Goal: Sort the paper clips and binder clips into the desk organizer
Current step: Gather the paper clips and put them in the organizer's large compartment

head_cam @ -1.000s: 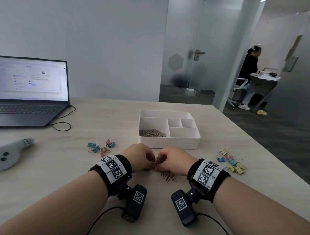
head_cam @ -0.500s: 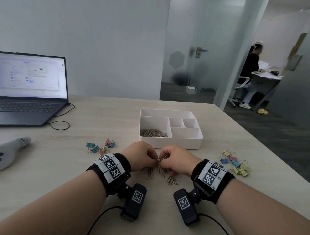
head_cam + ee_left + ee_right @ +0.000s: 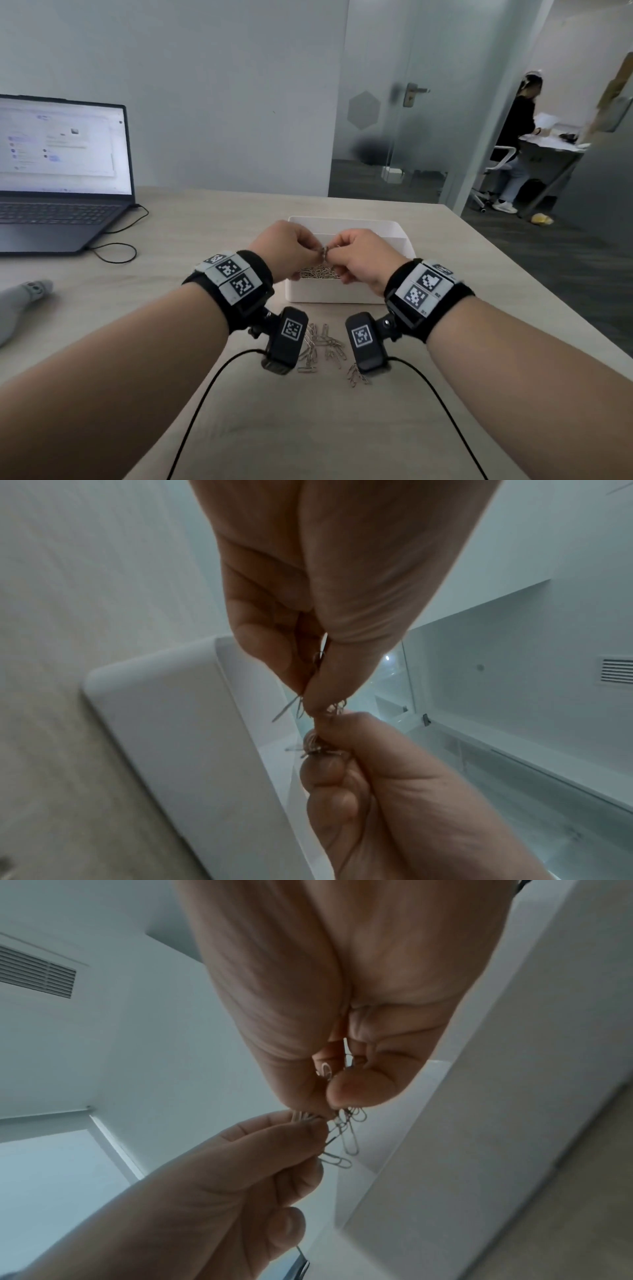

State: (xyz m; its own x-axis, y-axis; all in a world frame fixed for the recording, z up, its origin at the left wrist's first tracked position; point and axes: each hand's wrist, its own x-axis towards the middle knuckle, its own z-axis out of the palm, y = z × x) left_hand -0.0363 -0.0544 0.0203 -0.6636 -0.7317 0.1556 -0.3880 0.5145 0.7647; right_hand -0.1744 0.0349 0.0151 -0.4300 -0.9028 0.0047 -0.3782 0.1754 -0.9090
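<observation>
Pinching a paper-clip bunch (image 3: 324,253) between curled left hand (image 3: 286,248) and right hand (image 3: 363,257), over the organizer (image 3: 335,291).

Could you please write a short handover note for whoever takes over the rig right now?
Left hand and right hand each pinch a bunch of paper clips, held together above the desk organizer.
Done: a pile of clips lies in the organizer's near-left compartment.
Left: drop the held clips in, collect the loose paper clips on the desk. No binder clips in view now.
</observation>
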